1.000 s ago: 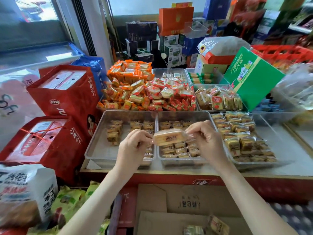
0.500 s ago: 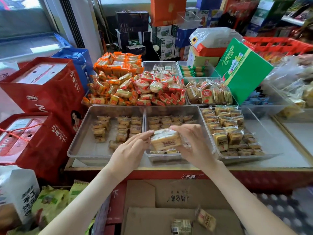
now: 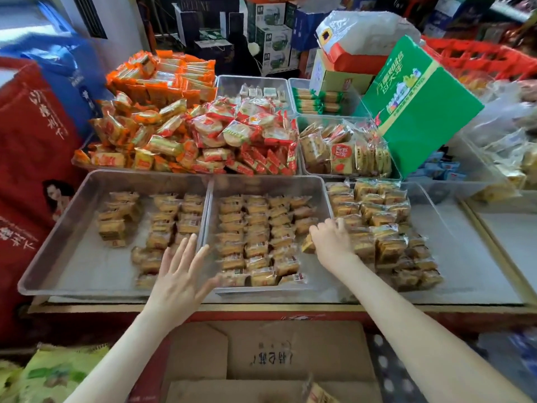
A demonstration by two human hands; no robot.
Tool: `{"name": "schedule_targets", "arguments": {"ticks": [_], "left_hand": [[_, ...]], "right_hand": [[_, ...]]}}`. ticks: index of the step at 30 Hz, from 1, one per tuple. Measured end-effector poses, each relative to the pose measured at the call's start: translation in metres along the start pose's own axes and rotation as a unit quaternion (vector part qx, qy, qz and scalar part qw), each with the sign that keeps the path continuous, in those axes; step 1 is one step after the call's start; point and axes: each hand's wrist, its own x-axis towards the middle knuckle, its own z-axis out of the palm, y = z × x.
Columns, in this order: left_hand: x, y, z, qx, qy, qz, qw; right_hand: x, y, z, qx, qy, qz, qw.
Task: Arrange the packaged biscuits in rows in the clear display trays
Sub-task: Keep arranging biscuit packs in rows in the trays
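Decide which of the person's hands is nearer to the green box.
Right. The right hand sits at the middle tray's right wall, below and left of the green box. The left hand is open over the divide between left and middle trays, farther away.

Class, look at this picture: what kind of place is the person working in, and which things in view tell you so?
Most likely a small shop's snack counter. Clear display trays hold rows of packaged biscuits, heaps of orange-wrapped snacks sit behind, and boxed goods are stacked at the back.
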Motion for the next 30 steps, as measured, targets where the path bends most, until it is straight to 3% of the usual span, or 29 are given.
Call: {"name": "schedule_targets", "arguments": {"ticks": [4,8,12,15,17,20,22,25,28,30], "left_hand": [[0.002,-0.008,0.017,-0.003,0.002,0.021,1.000],[-0.004,-0.022,0.002,-0.043,0.050,0.027,0.997],[-0.019,-0.089,-0.025,-0.001,0.120,-0.112,0.986],[-0.024,-0.148,-0.042,0.035,0.111,-0.180,0.977],[-0.020,-0.174,-0.047,0.037,0.093,-0.200,0.975],[-0.023,-0.205,-0.044,0.058,0.052,-0.216,0.973],[-0.027,-0.217,-0.041,0.058,0.033,-0.239,0.969],[-0.027,-0.221,-0.034,0.065,0.033,-0.234,0.969],[-0.023,-0.221,-0.032,0.069,0.058,-0.207,0.974],[-0.024,-0.221,-0.032,0.043,0.062,-0.211,0.975]], "right_hand": [[0.040,-0.012,0.033,-0.045,0.010,0.001,0.999],[0.066,-0.012,0.056,-0.008,-0.017,0.007,1.000],[0.080,-0.016,0.039,0.021,-0.073,0.048,0.996],[0.088,-0.044,-0.009,0.063,-0.097,0.081,0.990],[0.095,-0.083,-0.041,0.137,-0.011,0.075,0.988],[0.103,-0.182,-0.075,0.253,0.125,-0.056,0.958],[0.110,-0.256,-0.082,0.249,0.125,-0.163,0.946],[0.138,-0.350,-0.070,0.196,0.096,-0.247,0.944],[0.165,-0.401,-0.062,0.188,-0.013,-0.231,0.955],[0.171,-0.417,-0.055,0.149,0.006,-0.199,0.968]]}}
